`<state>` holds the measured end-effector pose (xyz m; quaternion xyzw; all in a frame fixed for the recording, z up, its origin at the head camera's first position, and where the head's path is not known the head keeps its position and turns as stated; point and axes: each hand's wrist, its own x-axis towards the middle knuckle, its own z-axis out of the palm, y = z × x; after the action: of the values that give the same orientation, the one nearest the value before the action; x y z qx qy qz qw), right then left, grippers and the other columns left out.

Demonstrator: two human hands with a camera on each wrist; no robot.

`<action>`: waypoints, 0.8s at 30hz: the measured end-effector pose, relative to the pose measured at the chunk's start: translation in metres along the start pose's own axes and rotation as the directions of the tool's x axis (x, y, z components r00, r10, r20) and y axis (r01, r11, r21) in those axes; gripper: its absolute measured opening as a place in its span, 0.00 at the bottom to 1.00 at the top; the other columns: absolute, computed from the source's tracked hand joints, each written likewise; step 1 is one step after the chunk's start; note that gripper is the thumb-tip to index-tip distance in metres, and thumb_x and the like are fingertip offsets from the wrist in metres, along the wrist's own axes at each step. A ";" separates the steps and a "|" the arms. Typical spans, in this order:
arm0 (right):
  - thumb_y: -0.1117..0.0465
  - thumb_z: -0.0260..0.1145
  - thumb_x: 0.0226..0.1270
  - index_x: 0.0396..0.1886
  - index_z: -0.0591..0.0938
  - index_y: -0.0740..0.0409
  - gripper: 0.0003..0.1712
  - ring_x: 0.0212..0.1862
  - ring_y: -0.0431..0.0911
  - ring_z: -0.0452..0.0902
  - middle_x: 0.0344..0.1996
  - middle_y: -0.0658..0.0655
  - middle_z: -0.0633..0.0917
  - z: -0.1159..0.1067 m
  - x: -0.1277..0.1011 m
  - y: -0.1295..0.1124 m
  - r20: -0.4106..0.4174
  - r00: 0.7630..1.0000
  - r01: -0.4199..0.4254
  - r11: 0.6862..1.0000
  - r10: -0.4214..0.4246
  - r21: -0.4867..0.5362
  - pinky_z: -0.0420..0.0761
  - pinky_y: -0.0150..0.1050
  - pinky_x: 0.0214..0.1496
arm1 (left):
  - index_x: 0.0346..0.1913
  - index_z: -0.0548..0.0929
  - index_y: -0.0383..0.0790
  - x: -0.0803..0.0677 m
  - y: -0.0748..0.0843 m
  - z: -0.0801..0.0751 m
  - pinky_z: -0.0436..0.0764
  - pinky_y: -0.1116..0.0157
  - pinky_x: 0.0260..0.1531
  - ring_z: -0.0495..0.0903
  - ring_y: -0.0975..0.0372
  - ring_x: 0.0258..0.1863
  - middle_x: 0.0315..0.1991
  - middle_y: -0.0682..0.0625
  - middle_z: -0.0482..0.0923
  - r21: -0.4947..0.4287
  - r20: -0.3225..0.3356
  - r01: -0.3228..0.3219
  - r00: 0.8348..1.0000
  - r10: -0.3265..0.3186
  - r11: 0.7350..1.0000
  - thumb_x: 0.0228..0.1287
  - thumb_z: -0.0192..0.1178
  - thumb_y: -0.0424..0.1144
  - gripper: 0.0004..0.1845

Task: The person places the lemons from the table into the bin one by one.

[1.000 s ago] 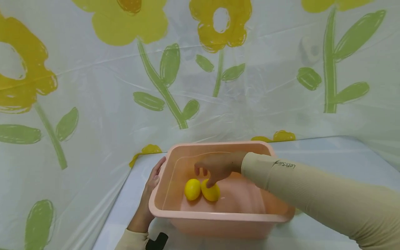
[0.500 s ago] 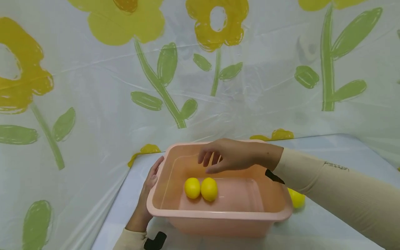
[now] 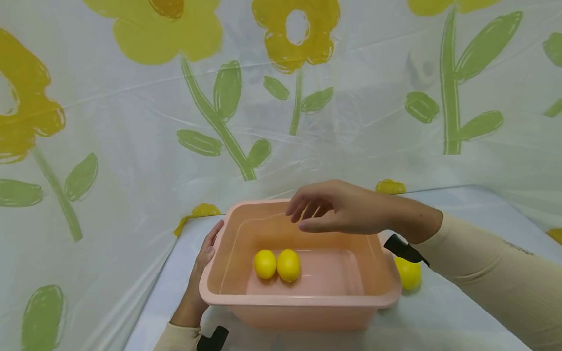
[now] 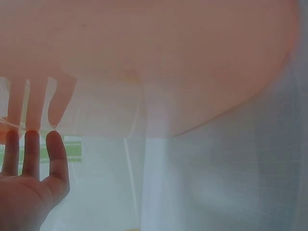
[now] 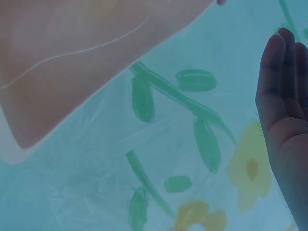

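Observation:
A pink plastic tub (image 3: pixel 298 309) stands on the white table (image 3: pixel 461 312). Two yellow lemons (image 3: pixel 277 264) lie side by side on its floor, touching. My right hand (image 3: pixel 325 212) hovers above the tub's far rim, fingers relaxed and empty; in the right wrist view the fingers (image 5: pixel 281 86) are straight against the flowered sheet. My left hand (image 3: pixel 205 256) rests flat against the tub's left wall, fingers straight; in the left wrist view its fingers (image 4: pixel 33 154) touch the pink tub (image 4: pixel 144 62). A third lemon (image 3: pixel 408 273) lies on the table just right of the tub.
A translucent plastic sheet (image 3: pixel 263 107) printed with yellow flowers and green leaves hangs close behind and to the left of the table. Black wrist-camera mounts show at my right wrist (image 3: pixel 404 248) and my left wrist (image 3: pixel 212 339).
My right hand let go of the second lemon in the tub and rose up and back to the right, empty. The left hand stayed on the tub's wall.

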<state>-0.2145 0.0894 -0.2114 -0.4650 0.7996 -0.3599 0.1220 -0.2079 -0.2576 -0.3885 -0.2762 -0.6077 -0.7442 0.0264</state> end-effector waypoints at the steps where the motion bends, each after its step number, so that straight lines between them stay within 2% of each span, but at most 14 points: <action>1: 0.55 0.66 0.71 0.56 0.80 0.49 0.16 0.51 0.40 0.82 0.51 0.47 0.84 0.000 -0.003 0.000 -0.008 1.000 0.001 1.000 -0.001 0.009 0.82 0.38 0.57 | 0.72 0.63 0.63 0.002 -0.002 -0.002 0.69 0.79 0.62 0.68 0.76 0.65 0.68 0.68 0.66 -0.027 0.028 -0.022 0.999 0.023 0.999 0.77 0.37 0.47 0.23; 5: 0.56 0.64 0.72 0.56 0.80 0.50 0.15 0.52 0.42 0.82 0.51 0.48 0.85 0.000 -0.018 0.005 -0.050 0.999 0.013 0.999 -0.011 0.046 0.82 0.39 0.58 | 0.71 0.66 0.62 0.010 -0.008 -0.010 0.69 0.80 0.61 0.69 0.76 0.64 0.68 0.68 0.68 -0.115 0.134 -0.103 0.984 0.118 0.988 0.77 0.41 0.45 0.23; 7: 0.57 0.63 0.73 0.56 0.80 0.50 0.14 0.52 0.43 0.83 0.50 0.48 0.85 0.000 -0.026 0.008 -0.085 0.996 0.028 0.997 -0.022 0.067 0.82 0.40 0.57 | 0.72 0.66 0.61 0.012 -0.011 -0.013 0.69 0.80 0.61 0.69 0.76 0.64 0.69 0.67 0.68 -0.141 0.165 -0.121 0.976 0.144 0.983 0.77 0.41 0.45 0.23; 14: 0.62 0.62 0.73 0.54 0.82 0.52 0.12 0.51 0.43 0.82 0.48 0.48 0.86 0.005 -0.050 0.020 -0.217 0.974 0.082 0.994 -0.063 0.078 0.84 0.38 0.54 | 0.72 0.66 0.59 0.014 -0.011 -0.015 0.68 0.80 0.62 0.68 0.76 0.66 0.70 0.66 0.67 -0.164 0.200 -0.147 0.964 0.178 0.975 0.78 0.40 0.43 0.23; 18: 0.66 0.61 0.73 0.53 0.82 0.50 0.13 0.51 0.43 0.82 0.48 0.48 0.86 0.011 -0.068 0.025 -0.309 0.947 0.109 0.992 -0.084 0.064 0.84 0.36 0.53 | 0.73 0.66 0.57 0.014 -0.011 -0.016 0.68 0.80 0.62 0.68 0.75 0.66 0.70 0.65 0.67 -0.202 0.211 -0.146 0.959 0.188 0.969 0.78 0.40 0.41 0.24; 22: 0.72 0.60 0.70 0.52 0.82 0.51 0.17 0.49 0.42 0.83 0.47 0.50 0.86 0.016 -0.089 0.031 -0.416 0.904 0.132 0.990 -0.097 0.057 0.84 0.33 0.52 | 0.74 0.66 0.55 0.015 -0.011 -0.016 0.69 0.79 0.63 0.69 0.73 0.67 0.71 0.62 0.68 -0.257 0.236 -0.134 0.952 0.197 0.957 0.78 0.40 0.39 0.25; 24: 0.76 0.59 0.69 0.52 0.81 0.55 0.18 0.49 0.43 0.83 0.47 0.52 0.86 0.018 -0.100 0.036 -0.457 0.883 0.154 0.986 -0.107 0.066 0.83 0.32 0.52 | 0.74 0.66 0.53 0.016 -0.012 -0.016 0.70 0.78 0.63 0.69 0.72 0.67 0.70 0.61 0.68 -0.256 0.237 -0.146 0.949 0.209 0.956 0.78 0.39 0.38 0.25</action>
<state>-0.1751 0.1751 -0.2634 -0.4146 0.7539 -0.5051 -0.0682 -0.2323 -0.2644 -0.3937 -0.4269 -0.4861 -0.7623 -0.0196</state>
